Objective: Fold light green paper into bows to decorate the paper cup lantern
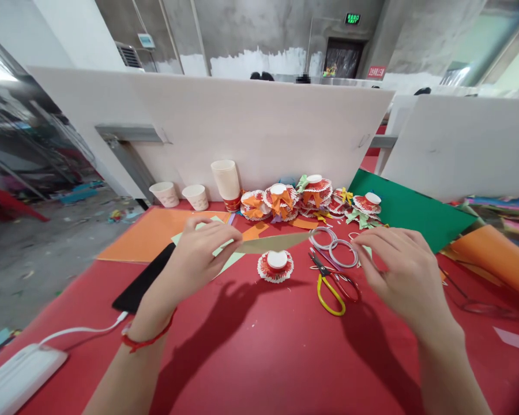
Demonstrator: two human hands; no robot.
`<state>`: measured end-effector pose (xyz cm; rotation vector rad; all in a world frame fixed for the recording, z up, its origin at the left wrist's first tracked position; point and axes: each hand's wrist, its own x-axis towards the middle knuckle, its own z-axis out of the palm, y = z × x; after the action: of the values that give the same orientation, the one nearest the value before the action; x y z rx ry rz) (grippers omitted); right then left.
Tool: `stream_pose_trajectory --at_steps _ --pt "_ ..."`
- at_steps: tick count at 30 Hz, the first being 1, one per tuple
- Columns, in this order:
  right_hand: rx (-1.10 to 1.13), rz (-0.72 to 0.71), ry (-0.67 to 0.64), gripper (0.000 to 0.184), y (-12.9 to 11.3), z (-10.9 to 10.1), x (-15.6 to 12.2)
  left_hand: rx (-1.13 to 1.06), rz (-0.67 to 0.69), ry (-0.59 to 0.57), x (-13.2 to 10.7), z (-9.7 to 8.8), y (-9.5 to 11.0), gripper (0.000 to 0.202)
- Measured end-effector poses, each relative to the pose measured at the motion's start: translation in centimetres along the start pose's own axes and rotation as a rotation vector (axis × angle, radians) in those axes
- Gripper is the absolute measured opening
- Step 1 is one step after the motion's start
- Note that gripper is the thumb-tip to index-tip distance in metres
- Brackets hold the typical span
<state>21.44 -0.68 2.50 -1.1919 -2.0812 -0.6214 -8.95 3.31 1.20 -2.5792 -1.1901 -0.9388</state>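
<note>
My left hand (201,253) pinches one end of a thin olive-yellow strip (277,243); whether it is paper or tape I cannot tell. The strip stretches rightward above a small red-and-white cup craft (276,265) with a fringed rim, which sits on the table. My right hand (398,271) is closed in a pinch, its fingertips apart from the strip's visible end; anything in them is too small to make out. Beside those fingertips lie two narrow tape rolls (343,253). Scissors (331,293) with one yellow and one red handle rest just below the rolls.
Fringed cup crafts with paper bows (281,199) line the white partition (251,127). Paper cups (195,197) stand left of them. A black phone (145,280) is cabled to a white power bank (23,377). Green card (410,207) leans behind my right hand; rolled orange paper (497,259) lies further right.
</note>
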Motion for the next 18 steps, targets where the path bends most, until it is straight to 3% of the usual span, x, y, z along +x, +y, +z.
stream_pose_trajectory --at_steps 4,8,12,18 --pt "0.1 0.005 0.031 0.01 -0.8 0.3 0.1 0.041 0.027 -0.012 0.1 0.3 0.5 0.02" --pt "0.153 -0.075 -0.077 0.024 -2.6 1.5 0.3 0.139 0.13 0.035 0.5 0.3 3.1 0.023" --pt "0.225 -0.141 -0.104 0.019 -3.4 2.6 0.1 0.085 0.206 0.13 0.6 0.1 5.0 0.02" --pt "0.336 -0.098 -0.112 0.027 -2.6 1.7 -0.3 0.041 0.209 0.141 0.2 -0.4 3.9 0.016"
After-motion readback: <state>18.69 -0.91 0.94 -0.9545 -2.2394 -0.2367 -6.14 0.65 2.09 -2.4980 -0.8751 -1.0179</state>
